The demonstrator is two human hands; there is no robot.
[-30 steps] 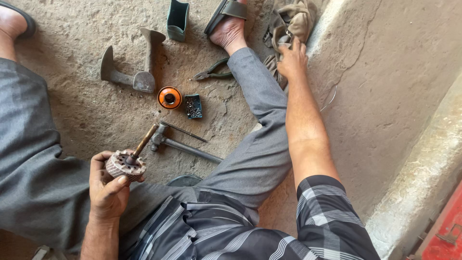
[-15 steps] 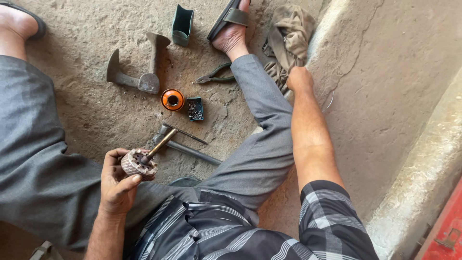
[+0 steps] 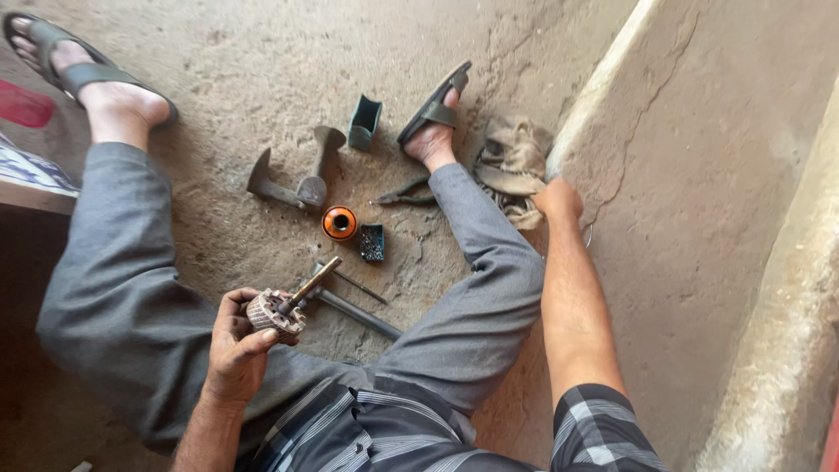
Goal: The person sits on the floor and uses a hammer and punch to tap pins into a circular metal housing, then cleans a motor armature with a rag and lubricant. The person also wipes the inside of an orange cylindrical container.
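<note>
My left hand (image 3: 234, 345) grips a small motor rotor (image 3: 275, 313) with a brass-coloured shaft that points up and to the right. It hovers over my left thigh, just short of a metal tool with long rods (image 3: 354, 306) on the floor. My right hand (image 3: 559, 199) rests knuckles-up on the concrete, touching the edge of a crumpled dirty rag (image 3: 511, 166). Its fingers are curled under and hidden, so I cannot see whether they hold the rag.
Between my legs lie an orange round cap (image 3: 339, 223), a small dark tray of screws (image 3: 372, 243), pliers (image 3: 406, 192), a forked iron stand (image 3: 297, 179) and a green open box (image 3: 364, 122). A raised concrete kerb (image 3: 612, 79) runs along the right.
My right hand has drawn back from on top of the rag to its near edge. My left hand still holds the rotor, shaft tilted the same way.
</note>
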